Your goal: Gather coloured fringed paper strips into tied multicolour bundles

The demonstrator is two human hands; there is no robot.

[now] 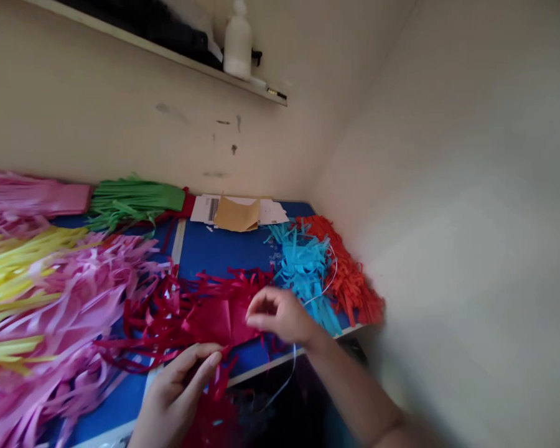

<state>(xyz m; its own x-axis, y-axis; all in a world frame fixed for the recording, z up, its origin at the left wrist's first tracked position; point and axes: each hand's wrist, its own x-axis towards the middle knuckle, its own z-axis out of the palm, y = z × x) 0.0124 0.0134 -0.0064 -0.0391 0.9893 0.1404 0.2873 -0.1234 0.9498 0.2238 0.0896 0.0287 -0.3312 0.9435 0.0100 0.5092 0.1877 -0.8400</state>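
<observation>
Dark red fringed tissue paper (214,320) lies near the front edge of the blue table, its cut strips spread to the left. My left hand (180,389) pinches the near edge of this paper between thumb and fingertips, with some strips hanging below. Over the paper's right end, my right hand (284,314) is curled with thumb and fingertips together; whatever is between them is too small to make out. A thin white string (289,376) shows below the right wrist, and more of it runs across light blue fringe (303,258) beyond. Part of the string is hidden behind the hand.
Orange fringe (354,280) lies against the right wall. Pink fringe (74,336), yellow fringe (18,267) and green fringe (135,196) cover the left. Cards and brown paper (237,213) lie at the back. Above, a shelf (168,53) bears a white bottle (238,43).
</observation>
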